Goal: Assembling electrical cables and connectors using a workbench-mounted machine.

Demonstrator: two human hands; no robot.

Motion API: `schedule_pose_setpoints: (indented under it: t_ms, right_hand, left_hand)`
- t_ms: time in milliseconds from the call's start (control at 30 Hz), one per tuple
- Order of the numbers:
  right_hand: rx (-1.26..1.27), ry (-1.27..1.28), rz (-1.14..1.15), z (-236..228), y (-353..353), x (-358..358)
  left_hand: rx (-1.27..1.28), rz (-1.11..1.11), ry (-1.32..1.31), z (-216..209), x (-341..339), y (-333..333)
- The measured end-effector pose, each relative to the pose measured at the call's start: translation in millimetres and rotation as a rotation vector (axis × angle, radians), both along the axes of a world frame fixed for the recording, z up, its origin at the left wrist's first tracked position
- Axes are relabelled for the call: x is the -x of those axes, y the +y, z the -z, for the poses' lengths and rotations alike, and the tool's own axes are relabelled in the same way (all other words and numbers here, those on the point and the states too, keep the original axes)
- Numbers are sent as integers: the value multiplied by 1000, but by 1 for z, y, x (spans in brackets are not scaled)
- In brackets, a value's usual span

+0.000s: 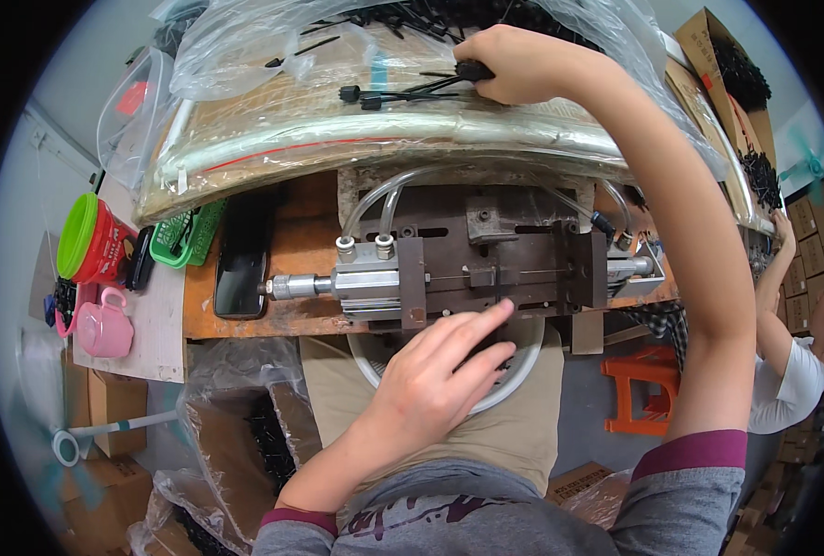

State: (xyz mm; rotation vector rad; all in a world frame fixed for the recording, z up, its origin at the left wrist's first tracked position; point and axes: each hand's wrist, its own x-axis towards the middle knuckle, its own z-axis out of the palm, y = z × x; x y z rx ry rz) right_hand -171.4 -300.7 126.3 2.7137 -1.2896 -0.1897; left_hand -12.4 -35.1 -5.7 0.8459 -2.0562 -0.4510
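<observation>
My right hand (523,67) reaches to the far side, its fingers closed round several thin black plastic rods with knob-like heads (402,94). Below it lies clear plastic sheeting (273,69), with more black rods heaped at the far edge. My left hand (435,375) is at the near edge of a metal fixture with two air cylinders (367,281). Its fingers are stretched out and apart, the index fingertip just below a small dark piece (497,276) in the middle of the fixture. Part of a white-rimmed bowl (523,371) shows beneath that hand.
Left of the fixture lie a black phone (243,255) and a green basket (188,236). Farther left stand a red and green tub (97,239) and a pink cup (106,326). An orange stool (641,389) is at the right; another person's arm (776,264) reaches in there. Clear hoses arch behind the fixture.
</observation>
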Motion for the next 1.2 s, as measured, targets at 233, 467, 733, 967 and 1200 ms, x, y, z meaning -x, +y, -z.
schedule_pose_setpoints:
  t_ms: [233,467,733,967,1200]
  right_hand:
    - [280,-85,-254,-5,25,28]
    - [249,-170,-131,8,27,43]
    - [249,-617,-24,4,27,81]
    - [-229,-1381,104,1,69,97]
    - [-803,-1711,207,53,166,72]
  left_hand:
    - [-15,-168,-50,15,18,3]
    - [86,-208,-249,11,28,-3]
    - [48,-216,-254,7,30,-12]
    - [-63,-215,-289,-3,25,-8]
    - [-196,-219,353,-24,20,-15]
